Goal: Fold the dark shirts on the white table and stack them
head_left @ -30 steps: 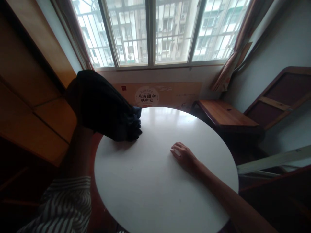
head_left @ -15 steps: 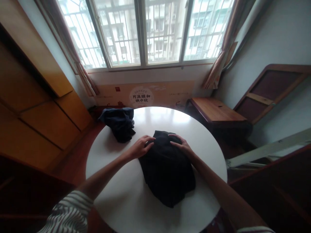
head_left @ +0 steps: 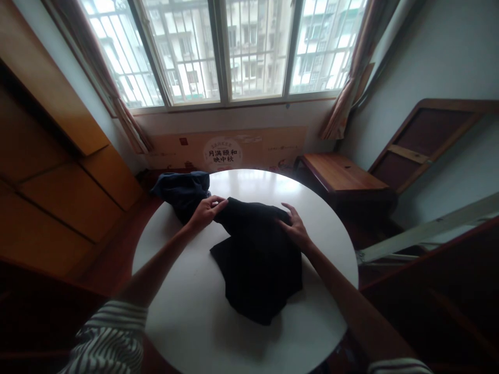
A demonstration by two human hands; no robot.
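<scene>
On the white round table (head_left: 187,304), around its middle, I found the black cloth (head_left: 261,259) lying uneven. The left hand (head_left: 205,212) pinched its far left corner; the right hand (head_left: 297,228) was partly spread at the far right corner, and I could not tell whether it gripped. I judged that a loose right side could slip and crease, and a leftward pull could disturb the dark blue bundle (head_left: 183,188) just beside.

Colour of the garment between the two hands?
The garment is plain black, as far as shows; best seen in the head view.
</scene>
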